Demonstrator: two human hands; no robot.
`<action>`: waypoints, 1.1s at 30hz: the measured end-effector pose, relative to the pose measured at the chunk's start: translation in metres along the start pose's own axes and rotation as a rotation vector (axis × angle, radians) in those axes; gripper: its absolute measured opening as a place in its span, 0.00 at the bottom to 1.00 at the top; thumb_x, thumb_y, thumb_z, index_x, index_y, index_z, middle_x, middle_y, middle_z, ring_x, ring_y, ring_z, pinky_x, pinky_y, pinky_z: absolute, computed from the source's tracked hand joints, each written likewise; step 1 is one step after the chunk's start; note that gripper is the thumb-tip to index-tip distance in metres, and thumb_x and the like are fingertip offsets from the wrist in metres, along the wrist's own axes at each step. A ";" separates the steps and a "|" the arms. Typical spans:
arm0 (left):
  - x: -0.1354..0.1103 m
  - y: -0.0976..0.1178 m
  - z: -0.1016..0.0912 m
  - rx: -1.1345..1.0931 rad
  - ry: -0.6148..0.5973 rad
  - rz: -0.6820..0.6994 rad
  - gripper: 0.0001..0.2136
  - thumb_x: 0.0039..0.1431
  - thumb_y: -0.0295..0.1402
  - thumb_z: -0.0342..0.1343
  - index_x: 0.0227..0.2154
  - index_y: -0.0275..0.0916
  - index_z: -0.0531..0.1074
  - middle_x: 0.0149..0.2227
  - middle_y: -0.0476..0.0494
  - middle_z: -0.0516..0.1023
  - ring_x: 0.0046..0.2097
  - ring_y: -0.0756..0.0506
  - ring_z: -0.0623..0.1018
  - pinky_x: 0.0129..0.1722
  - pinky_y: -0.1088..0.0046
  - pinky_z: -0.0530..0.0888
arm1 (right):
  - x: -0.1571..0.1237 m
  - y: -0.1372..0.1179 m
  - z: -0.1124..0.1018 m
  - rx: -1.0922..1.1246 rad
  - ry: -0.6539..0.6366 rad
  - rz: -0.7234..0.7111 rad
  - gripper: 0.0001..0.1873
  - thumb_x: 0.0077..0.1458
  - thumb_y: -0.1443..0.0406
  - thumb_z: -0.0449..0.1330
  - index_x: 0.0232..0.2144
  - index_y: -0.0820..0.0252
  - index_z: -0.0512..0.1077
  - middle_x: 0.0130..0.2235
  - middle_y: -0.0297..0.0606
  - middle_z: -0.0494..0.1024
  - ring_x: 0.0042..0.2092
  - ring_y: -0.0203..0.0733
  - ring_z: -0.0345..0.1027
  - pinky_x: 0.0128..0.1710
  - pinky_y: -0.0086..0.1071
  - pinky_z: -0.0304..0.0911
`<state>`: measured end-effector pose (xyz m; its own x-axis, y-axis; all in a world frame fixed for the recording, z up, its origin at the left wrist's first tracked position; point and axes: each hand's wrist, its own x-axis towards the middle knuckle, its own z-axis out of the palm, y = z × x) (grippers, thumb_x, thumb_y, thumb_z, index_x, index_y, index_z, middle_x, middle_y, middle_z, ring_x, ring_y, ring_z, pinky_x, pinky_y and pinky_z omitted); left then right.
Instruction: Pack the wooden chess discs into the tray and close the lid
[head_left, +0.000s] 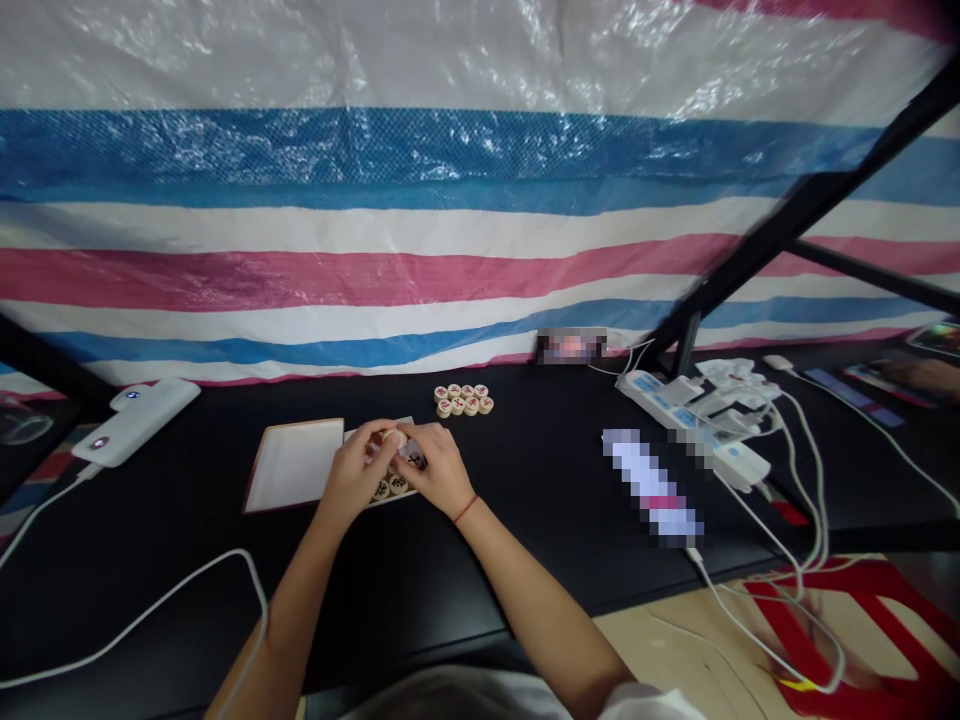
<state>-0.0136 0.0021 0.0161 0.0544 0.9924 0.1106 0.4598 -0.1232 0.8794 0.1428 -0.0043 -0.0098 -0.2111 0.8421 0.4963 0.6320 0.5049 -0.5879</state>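
Note:
Over a shallow box (409, 494) of round Chinese chess pieces, my left hand (356, 468) and my right hand (439, 465) meet with bent fingers. A pale Chinese chess piece (394, 437) is pinched between the fingertips of both. Beneath them, black-marked pieces (398, 485) lie face up in the box, partly covered by my hands. To the left, a white-lined box lid (296, 466) lies on the table beside the box. Beyond my right hand, several red-marked pieces (464, 401) stand in two short rows.
A white power bank (139, 422) with a cable lies at the left. On the right are a blurred-out phone (652, 485), a loaded power strip (694, 425) and tangled white cables. A striped sheet (375, 230) hangs behind the black table (540, 540).

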 end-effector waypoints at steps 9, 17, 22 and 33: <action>0.002 -0.010 0.011 -0.158 0.129 -0.080 0.17 0.56 0.46 0.56 0.42 0.39 0.73 0.40 0.44 0.78 0.38 0.46 0.77 0.40 0.70 0.74 | 0.000 0.010 -0.011 0.072 0.202 0.105 0.15 0.53 0.65 0.57 0.43 0.57 0.74 0.42 0.43 0.76 0.45 0.44 0.69 0.49 0.38 0.65; 0.006 -0.020 0.012 -0.205 0.252 -0.040 0.18 0.54 0.39 0.57 0.47 0.40 0.71 0.47 0.40 0.75 0.43 0.47 0.77 0.44 0.69 0.75 | -0.005 0.042 -0.027 -0.073 0.185 0.330 0.08 0.48 0.66 0.57 0.33 0.59 0.72 0.31 0.36 0.74 0.32 0.40 0.65 0.36 0.33 0.62; 0.004 -0.015 0.011 -0.136 0.226 -0.009 0.18 0.55 0.42 0.56 0.47 0.41 0.71 0.41 0.44 0.76 0.38 0.48 0.77 0.39 0.71 0.76 | -0.006 0.045 -0.022 -0.196 0.088 0.349 0.02 0.49 0.66 0.57 0.29 0.58 0.70 0.31 0.36 0.73 0.33 0.41 0.64 0.36 0.32 0.61; -0.005 -0.011 0.023 0.308 -0.006 0.419 0.10 0.60 0.32 0.52 0.43 0.41 0.72 0.37 0.45 0.77 0.38 0.46 0.76 0.41 0.71 0.73 | -0.003 0.006 -0.019 0.267 0.063 0.207 0.09 0.53 0.59 0.59 0.35 0.57 0.72 0.32 0.34 0.76 0.32 0.36 0.67 0.35 0.30 0.64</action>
<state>0.0017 -0.0018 -0.0053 0.2941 0.8583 0.4206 0.6373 -0.5040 0.5829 0.1616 -0.0073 -0.0029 -0.0469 0.9227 0.3826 0.4375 0.3633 -0.8226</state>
